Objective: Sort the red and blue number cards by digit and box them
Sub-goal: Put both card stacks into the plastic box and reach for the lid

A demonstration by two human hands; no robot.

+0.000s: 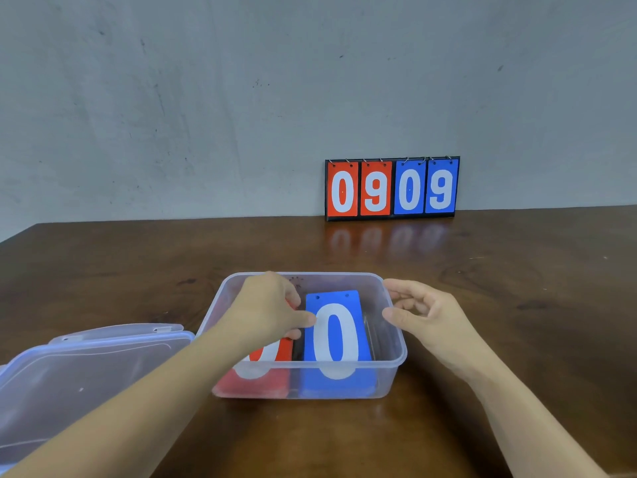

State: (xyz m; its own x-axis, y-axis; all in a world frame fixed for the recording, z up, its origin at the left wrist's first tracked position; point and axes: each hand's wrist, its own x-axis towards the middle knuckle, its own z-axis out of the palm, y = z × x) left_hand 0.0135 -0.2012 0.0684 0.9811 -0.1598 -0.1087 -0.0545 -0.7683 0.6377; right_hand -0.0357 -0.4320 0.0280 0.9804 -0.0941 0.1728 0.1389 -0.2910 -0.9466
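Inside the clear box [389, 374]: a red card [281, 350] with a 0 lies on the left, and a blue card [332, 332] with a 0 lies just beside it on the right
Left hand [269, 312]: reaches into the box, fingers bent down on the red card, thumb tip touching the blue card's edge; I cannot tell if it grips or only presses
Right hand [424, 315]: just beside the box's right rim, fingers loose, holding nothing
Lid [103, 367]: off, lying left of the box
Score board [393, 188]: standing well behind the box
What could go wrong: I think the box may slide, since no hand holds it; the thumb may push the blue card crooked
Count: one box, one lid, two hands; two cards showing in the box, one red and one blue, maybe more under them; four cards on the board, two red and two blue
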